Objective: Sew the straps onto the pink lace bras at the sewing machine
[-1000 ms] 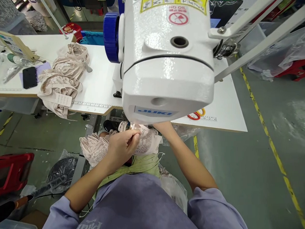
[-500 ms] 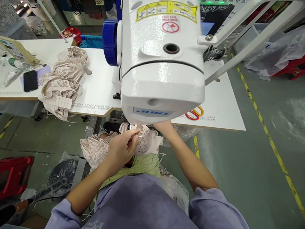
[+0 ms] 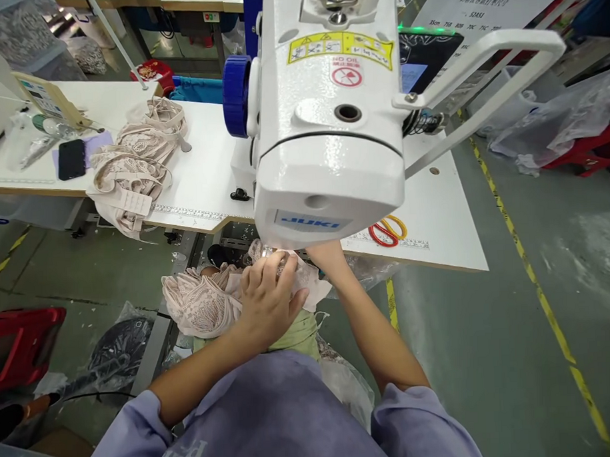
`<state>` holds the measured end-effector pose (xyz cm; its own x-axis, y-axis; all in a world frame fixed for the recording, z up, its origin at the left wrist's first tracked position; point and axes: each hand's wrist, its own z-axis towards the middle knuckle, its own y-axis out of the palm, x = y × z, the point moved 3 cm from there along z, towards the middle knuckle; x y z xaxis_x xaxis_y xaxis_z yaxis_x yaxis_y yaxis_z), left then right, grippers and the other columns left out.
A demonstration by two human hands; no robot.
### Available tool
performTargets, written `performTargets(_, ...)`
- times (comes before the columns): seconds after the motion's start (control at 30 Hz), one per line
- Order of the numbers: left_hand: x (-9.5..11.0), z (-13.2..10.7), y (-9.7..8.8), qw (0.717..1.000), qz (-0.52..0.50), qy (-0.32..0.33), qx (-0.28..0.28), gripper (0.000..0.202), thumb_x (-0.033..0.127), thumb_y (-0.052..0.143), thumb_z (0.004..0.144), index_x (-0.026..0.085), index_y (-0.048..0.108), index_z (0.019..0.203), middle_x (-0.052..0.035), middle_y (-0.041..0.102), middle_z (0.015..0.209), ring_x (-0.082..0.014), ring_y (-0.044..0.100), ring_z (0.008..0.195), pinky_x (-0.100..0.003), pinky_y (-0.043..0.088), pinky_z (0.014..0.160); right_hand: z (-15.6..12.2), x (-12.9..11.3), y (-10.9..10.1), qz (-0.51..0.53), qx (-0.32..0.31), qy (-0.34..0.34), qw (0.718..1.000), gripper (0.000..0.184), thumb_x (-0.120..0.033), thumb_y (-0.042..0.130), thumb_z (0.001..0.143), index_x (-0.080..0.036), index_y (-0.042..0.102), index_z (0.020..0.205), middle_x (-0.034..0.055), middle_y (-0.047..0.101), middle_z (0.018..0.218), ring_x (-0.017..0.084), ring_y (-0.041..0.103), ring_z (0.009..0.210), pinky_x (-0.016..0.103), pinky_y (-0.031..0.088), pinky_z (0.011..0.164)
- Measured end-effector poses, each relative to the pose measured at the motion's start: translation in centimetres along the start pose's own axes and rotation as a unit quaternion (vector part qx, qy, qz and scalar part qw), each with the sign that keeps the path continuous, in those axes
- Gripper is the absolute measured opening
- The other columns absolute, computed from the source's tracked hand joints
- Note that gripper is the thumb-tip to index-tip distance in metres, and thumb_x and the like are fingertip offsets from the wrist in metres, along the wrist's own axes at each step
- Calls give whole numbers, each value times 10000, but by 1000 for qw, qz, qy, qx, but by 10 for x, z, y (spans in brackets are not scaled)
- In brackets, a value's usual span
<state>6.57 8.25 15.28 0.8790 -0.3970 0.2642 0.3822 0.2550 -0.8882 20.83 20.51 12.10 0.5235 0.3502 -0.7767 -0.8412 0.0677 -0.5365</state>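
The left hand [image 3: 270, 300] has its grip closed on the lace bra [image 3: 200, 305] at the lap, under the sewing machine [image 3: 326, 141]. The right hand [image 3: 328, 254] is half hidden, so I cannot tell its grip. A pile of bras [image 3: 132, 161] lies far left on the counter [image 3: 203, 172].

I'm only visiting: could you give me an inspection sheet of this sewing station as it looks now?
Surface: white table, printed ruler along its front edge.
Job's things: pink lace garment under the white sewing machine.
Clutter: pile of lace garments, black phone, scissors.
Hands: left hand flat on the garment; right hand mostly hidden by the machine.
Cables: coiled dark cable beside the machine.
Surroundings: yellow floor line, red crate.
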Motion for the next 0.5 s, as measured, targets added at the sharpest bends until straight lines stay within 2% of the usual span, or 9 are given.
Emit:
performTargets(0.07,1,-2,2,1000,12,1,-7,499,408,564,970,181,557,1415,-169,585,1384,-331,524,1237,-467,347,1046,-1,-1,1,-3,-4,1,1000,154,-304,529,819,-229,580,693,80,646,789,267,582,904,390,506,783)
performTargets(0.3,-5,-2,-1,999,27,5,-16,429,352,549,978,235,599,1388,-162,576,1386,-331,507,1246,-479,363,1011,5,-6,1,13,-10,-9,1000,162,-260,483,821,-238,569,686,55,662,709,228,591,741,361,506,724)
performTargets(0.5,-6,2,0,999,28,11,-16,430,336,546,982,237,597,1398,-166,574,1376,-337,497,1253,-480,353,1012,8,1,4,-19,2,-7,1000,156,-233,480,820,-244,543,678,57,648,701,236,607,742,368,501,715)
